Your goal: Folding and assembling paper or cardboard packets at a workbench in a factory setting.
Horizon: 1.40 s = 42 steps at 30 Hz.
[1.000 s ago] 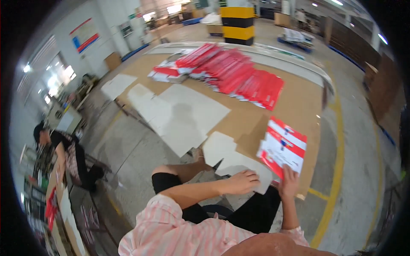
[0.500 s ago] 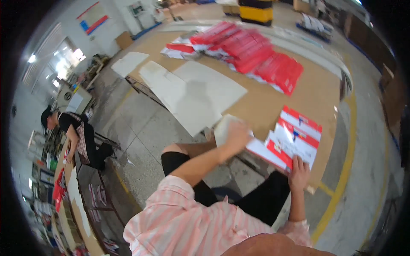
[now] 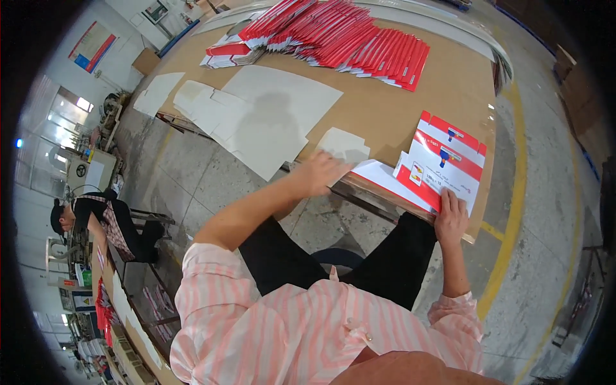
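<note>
A flat red-and-white printed carton (image 3: 444, 168) lies at the table's near right edge. My right hand (image 3: 452, 218) rests on its lower edge, fingers stretched out and pressed on the card. A plain white flap or panel (image 3: 384, 181) reaches left from the carton along the edge. At that flap's left end is my left hand (image 3: 319, 173), its fingers pointing right, beside a small cream sheet (image 3: 346, 146). Those fingers are smeared, so their grip and any contact with the sheet are unclear.
Large cream sheets (image 3: 266, 122) lie left of my hands, overhanging the brown table (image 3: 378, 119). A long overlapping row of red-and-white folded cartons (image 3: 340, 32) covers the far side. At far left, another person (image 3: 115, 224) bends over a separate bench.
The view has shifted, so the table sits higher in the picture. My left hand has moved left and nearer, uncovering the small cream sheet. My right hand stays on the carton.
</note>
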Tool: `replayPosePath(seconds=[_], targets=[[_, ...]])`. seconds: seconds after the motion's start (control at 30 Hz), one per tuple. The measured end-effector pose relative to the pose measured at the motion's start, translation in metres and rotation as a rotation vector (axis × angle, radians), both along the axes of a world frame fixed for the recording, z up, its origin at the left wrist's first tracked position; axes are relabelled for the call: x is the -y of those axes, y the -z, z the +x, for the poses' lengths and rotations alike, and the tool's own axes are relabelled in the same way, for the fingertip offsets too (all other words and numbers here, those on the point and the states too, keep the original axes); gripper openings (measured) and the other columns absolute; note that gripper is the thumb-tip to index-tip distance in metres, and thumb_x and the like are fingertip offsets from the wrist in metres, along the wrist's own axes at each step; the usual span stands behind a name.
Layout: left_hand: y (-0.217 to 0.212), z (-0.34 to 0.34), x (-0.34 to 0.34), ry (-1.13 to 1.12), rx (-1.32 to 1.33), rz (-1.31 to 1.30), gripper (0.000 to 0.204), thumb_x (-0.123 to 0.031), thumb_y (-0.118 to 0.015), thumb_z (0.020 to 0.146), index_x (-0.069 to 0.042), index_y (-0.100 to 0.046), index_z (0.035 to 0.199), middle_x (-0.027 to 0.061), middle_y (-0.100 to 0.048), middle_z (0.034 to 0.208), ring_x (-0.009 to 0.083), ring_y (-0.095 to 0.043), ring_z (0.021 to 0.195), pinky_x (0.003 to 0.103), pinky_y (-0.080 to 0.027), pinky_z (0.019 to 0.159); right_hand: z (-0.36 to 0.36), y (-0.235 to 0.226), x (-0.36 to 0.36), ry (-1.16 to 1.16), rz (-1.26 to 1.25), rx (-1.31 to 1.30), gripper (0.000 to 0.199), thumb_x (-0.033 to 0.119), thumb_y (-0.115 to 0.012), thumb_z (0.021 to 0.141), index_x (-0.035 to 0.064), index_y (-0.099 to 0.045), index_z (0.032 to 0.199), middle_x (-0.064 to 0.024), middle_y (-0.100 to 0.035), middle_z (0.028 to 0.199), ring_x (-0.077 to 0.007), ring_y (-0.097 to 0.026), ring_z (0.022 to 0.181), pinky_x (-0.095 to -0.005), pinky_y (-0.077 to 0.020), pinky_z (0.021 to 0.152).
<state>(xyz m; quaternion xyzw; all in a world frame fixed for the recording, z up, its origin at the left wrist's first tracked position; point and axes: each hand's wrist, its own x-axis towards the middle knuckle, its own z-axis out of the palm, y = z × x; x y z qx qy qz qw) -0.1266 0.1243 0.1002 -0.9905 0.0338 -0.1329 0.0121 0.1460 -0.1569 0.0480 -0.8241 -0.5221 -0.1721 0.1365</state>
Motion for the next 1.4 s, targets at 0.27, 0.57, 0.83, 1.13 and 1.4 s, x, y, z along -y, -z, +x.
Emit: replayPosePath(seconds=[0.27,0.57,0.83,1.13,1.4], targets=[[0.000,0.026,-0.051,-0.515,0.014,-0.133,0.037,-0.028,-0.069,0.074,-0.010,-0.062,0.106,0.0095,-0.063,0.090,0.0278,-0.057,0.089,0.041,-0.045,0.077,0.001,-0.001,-0.003,-0.094,0.101,-0.026,0.057,0.002,-0.062,0.066,0.0065,-0.055,0.122,-0.0081,-0.058,0.117,-0.0285,-0.053,0.091,-0.0377,-0.0458,0.080],[0.031,0.016,0.007,-1.118,-0.047,-1.586,0.023,-0.025,-0.053,0.091,-0.003,-0.061,0.093,0.0085,-0.063,0.092,0.0215,-0.063,0.075,0.035,-0.050,0.057,-0.002,-0.009,-0.002,-0.036,0.142,-0.116,0.058,-0.002,-0.057,0.065,0.0070,-0.056,0.122,-0.0089,-0.059,0.116,-0.0299,-0.053,0.090,-0.0370,-0.0461,0.082],[0.004,0.037,0.035,-0.967,0.144,-1.069,0.025,-0.024,-0.056,0.091,-0.004,-0.057,0.108,0.0071,-0.064,0.092,0.0163,-0.063,0.083,0.035,-0.050,0.065,-0.002,-0.028,-0.004,-0.111,-0.010,-0.220,0.049,0.015,-0.066,0.075,0.0129,-0.057,0.124,-0.0105,-0.056,0.116,-0.0310,-0.051,0.097,-0.0397,-0.0439,0.084],[0.008,0.064,0.044,-0.187,-0.148,-0.225,0.045,-0.036,-0.054,0.089,-0.006,-0.051,0.122,0.0157,-0.059,0.099,0.0333,-0.058,0.094,0.040,-0.050,0.079,-0.006,-0.035,-0.008,-0.126,-0.213,-0.095,0.051,0.049,-0.058,0.083,0.0199,-0.058,0.124,-0.0147,-0.052,0.117,-0.0307,-0.049,0.101,-0.0431,-0.0414,0.081],[0.049,0.076,0.058,-0.252,-0.011,-0.198,0.053,-0.041,-0.053,0.088,-0.009,-0.047,0.130,0.0202,-0.046,0.129,0.0365,-0.044,0.114,0.050,-0.033,0.098,-0.013,-0.018,-0.005,-0.111,-0.157,-0.083,0.053,0.053,-0.054,0.085,0.0221,-0.054,0.129,-0.0173,-0.044,0.129,-0.0350,-0.039,0.123,-0.0510,-0.0285,0.102]])
